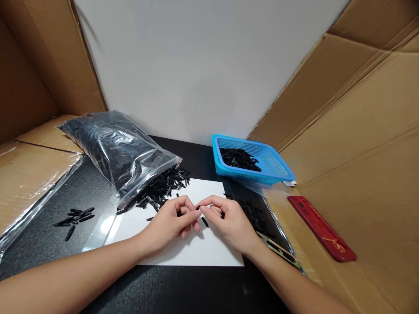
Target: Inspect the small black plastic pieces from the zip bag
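Note:
Above a white sheet (216, 253), my left hand (173, 220) and my right hand (231, 220) meet fingertip to fingertip. Pinched between them is a small black elongated piece (198, 208), mostly covered by the fingers. Just below the fingertips, a loose black piece (205, 222) lies on the sheet. Left of my left hand, a heap of similar black pieces (163, 186) spills from the mouth of a clear plastic bag (121, 144). More dark bits show behind the curled fingers of both hands; whether they are held there I cannot tell.
A blue basket (275, 163) with black pieces stands at the back right. Several black pieces (77, 218) lie at the left, more (252, 213) beyond my right hand. A patterned metal strip (281, 250) sits by my right wrist, a red case (322, 229) farther right. Cardboard walls (366, 131) flank the table.

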A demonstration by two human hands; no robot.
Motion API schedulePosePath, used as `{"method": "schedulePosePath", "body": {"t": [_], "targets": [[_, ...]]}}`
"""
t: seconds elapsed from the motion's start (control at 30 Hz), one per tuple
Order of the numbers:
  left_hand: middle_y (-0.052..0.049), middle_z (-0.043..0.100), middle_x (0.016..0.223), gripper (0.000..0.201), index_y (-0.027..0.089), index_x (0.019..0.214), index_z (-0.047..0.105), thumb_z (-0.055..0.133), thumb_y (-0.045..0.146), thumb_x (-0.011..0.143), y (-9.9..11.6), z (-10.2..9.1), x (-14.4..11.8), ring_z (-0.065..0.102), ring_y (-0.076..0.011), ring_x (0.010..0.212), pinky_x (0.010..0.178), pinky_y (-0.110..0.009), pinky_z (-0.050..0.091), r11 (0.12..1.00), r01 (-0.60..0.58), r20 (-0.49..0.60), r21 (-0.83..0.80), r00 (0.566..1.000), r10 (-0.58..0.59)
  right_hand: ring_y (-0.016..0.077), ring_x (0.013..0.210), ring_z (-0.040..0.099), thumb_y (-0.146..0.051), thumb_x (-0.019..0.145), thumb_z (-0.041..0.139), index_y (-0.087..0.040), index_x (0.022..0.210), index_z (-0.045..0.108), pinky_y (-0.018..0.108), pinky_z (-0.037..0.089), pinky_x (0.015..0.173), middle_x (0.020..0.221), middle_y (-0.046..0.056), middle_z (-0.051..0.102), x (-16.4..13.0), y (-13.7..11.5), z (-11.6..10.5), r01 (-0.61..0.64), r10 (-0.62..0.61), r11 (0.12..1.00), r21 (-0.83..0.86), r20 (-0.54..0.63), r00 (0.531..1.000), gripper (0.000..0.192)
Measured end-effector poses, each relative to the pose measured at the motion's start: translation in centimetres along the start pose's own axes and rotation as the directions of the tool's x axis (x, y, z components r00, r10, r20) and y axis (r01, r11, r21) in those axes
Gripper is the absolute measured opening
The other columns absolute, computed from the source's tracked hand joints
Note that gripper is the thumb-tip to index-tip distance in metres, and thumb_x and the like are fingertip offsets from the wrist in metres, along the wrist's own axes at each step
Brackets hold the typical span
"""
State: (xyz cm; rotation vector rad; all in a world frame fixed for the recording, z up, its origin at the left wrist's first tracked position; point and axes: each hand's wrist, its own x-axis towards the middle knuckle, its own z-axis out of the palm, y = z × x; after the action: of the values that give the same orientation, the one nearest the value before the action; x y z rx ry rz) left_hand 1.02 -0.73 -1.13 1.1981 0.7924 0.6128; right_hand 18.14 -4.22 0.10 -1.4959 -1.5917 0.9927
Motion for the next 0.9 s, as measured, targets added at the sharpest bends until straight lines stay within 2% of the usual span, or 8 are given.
{"method": "schedulePosePath", "body": {"t": [0.13,0.33,0.53,0.67,0.77,0.83,0.9], "targets": [[-0.001,0.067,0.061,0.029,0.018,0.072,0.052,0.067,0.04,0.082,-0.1,-0.1,0.0,0.04,-0.0069,0.045,0.045,-0.021,0.027,1.0,0.008,0.017,-0.029,1.0,-0.008,0.0105,0.047,0.026,-0.036,0.084,0.056,-0.014,0.082,0.07,0.024,0.021,0.048,0.048,-0.009,0.028,-0.1,-0.2,0.1,0.005,-0.005,1.0,-0.02,-0.021,1.0,0.026],[0.0,0.066,0.059,0.026,0.018,0.073,0.052,0.067,0.037,0.083,-0.2,-0.2,0.1,0.039,-0.0063,0.045,0.045,-0.02,0.027,0.996,0.012,0.038,-0.084,0.999,-0.009,0.0096,0.045,0.022,-0.038,0.083,0.055,-0.015,0.082,0.065,0.023,0.018,0.045,0.047,-0.01,0.026,0.0,-0.2,0.2,-0.034,0.035,0.999,0.042,-0.01,0.999,0.025],[0.0,0.066,0.058,0.025,0.018,0.072,0.051,0.066,0.033,0.084,-0.3,-0.1,0.0,0.039,-0.0059,0.044,0.045,-0.02,0.026,0.993,0.013,0.057,-0.119,0.998,-0.006,0.0094,0.045,0.023,-0.036,0.081,0.055,-0.014,0.078,0.066,0.023,0.02,0.044,0.047,-0.011,0.025,-0.1,-0.2,0.3,-0.009,0.009,1.0,-0.009,-0.048,0.999,0.025],[0.0,0.066,0.057,0.025,0.017,0.07,0.052,0.068,0.032,0.082,0.0,0.0,0.2,0.038,-0.0053,0.043,0.046,-0.021,0.025,0.984,0.036,0.1,-0.177,0.995,-0.019,0.0092,0.043,0.028,-0.03,0.082,0.053,-0.015,0.075,0.067,0.022,0.024,0.045,0.046,-0.01,0.027,-0.3,-0.4,0.9,0.07,-0.092,0.982,-0.177,-0.119,0.989,0.021],[0.0,0.066,0.056,0.025,0.016,0.07,0.053,0.068,0.032,0.082,0.2,0.1,0.2,0.035,-0.0044,0.041,0.046,-0.021,0.023,0.977,0.035,0.071,-0.208,0.997,-0.02,0.0096,0.042,0.033,-0.026,0.082,0.054,-0.017,0.078,0.069,0.022,0.027,0.047,0.047,-0.009,0.031,0.0,-0.2,0.8,0.11,-0.187,0.927,-0.359,-0.186,0.965,0.018],[0.0,0.066,0.055,0.025,0.016,0.07,0.053,0.069,0.032,0.081,0.2,0.2,0.0,0.034,-0.0043,0.04,0.045,-0.021,0.02,0.976,0.046,0.097,-0.215,0.995,-0.025,0.0103,0.042,0.035,-0.024,0.081,0.053,-0.017,0.081,0.069,0.023,0.028,0.048,0.048,-0.008,0.035,0.5,0.3,-0.1,0.087,-0.225,0.889,-0.449,-0.264,0.938,0.017],[0.0,0.067,0.055,0.024,0.017,0.07,0.052,0.068,0.031,0.082,0.1,0.3,-0.4,0.035,-0.0043,0.039,0.044,-0.021,0.019,0.974,0.076,0.158,-0.212,0.987,-0.042,0.0114,0.043,0.036,-0.023,0.082,0.05,-0.018,0.082,0.068,0.024,0.029,0.048,0.049,-0.007,0.038,1.2,0.9,-1.6,0.009,-0.216,0.866,-0.5,-0.358,0.908,0.018]]}}
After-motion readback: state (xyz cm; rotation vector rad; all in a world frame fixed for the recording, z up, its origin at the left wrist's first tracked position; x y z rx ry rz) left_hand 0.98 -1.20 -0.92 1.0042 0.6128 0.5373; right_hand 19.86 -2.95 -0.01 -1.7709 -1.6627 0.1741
